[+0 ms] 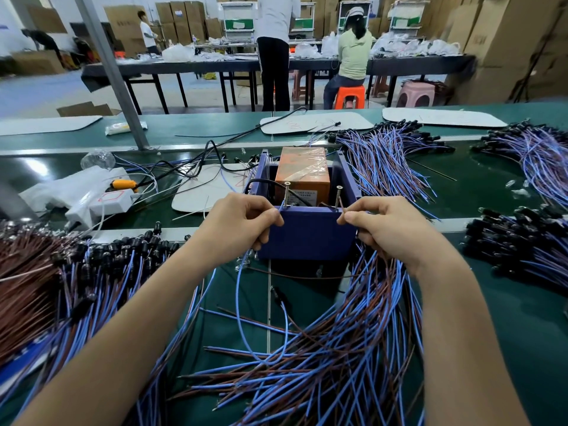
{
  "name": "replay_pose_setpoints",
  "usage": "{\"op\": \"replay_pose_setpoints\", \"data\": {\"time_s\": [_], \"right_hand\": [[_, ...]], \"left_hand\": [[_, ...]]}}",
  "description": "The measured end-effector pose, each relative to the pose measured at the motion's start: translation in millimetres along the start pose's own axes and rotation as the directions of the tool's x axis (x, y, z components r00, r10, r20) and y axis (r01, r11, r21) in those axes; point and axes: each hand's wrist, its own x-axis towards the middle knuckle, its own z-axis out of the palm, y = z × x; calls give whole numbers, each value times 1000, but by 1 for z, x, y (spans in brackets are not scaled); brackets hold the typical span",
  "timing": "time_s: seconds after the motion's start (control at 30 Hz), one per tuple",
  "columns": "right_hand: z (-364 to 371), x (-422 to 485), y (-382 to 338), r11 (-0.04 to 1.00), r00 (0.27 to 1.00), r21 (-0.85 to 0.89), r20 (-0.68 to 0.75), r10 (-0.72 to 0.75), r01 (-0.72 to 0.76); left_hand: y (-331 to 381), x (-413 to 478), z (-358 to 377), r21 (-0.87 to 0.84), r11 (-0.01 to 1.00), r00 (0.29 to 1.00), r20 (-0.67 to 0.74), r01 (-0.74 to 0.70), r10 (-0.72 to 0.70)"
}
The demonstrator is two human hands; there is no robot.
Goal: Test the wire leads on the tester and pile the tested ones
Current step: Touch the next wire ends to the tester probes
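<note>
The tester is a blue box with an orange block inside and two upright screws at its front rim. My left hand pinches the blue wire lead and holds its tip at the left screw. My right hand pinches the brown wire lead with its tip by the right screw. The blue lead loops down over the belt between my forearms.
A heap of blue and brown leads lies in front of the tester. More bundles lie at the left, behind the tester and at the right. A white power strip sits left. People work at a far table.
</note>
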Motion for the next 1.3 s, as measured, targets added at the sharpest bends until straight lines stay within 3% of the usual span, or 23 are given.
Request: {"op": "replay_pose_setpoints", "data": {"time_s": [0.8, 0.93, 1.1, 1.2, 1.3], "right_hand": [[3, -1, -4, 998, 998, -69, -56, -11, 8], [-2, -14, -22, 995, 994, -23, -51, -94, 93], [19, -36, -53, 968, 972, 163, 112, -209, 189], [29, -41, -59, 946, 954, 217, 130, -270, 239], [24, -43, -59, 945, 948, 229, 162, -275, 235]], "left_hand": [[5, -1, -4, -1, 1000, 998, 68, -5, 5], [16, -7, -11, -197, 980, 996, 85, -15, 33], [33, -17, -5, -515, 857, 978, 189, 24, 86], [38, -20, -9, -578, 815, 981, 175, 37, 79], [39, -21, -14, -584, 811, 986, 109, -37, 123]]}}
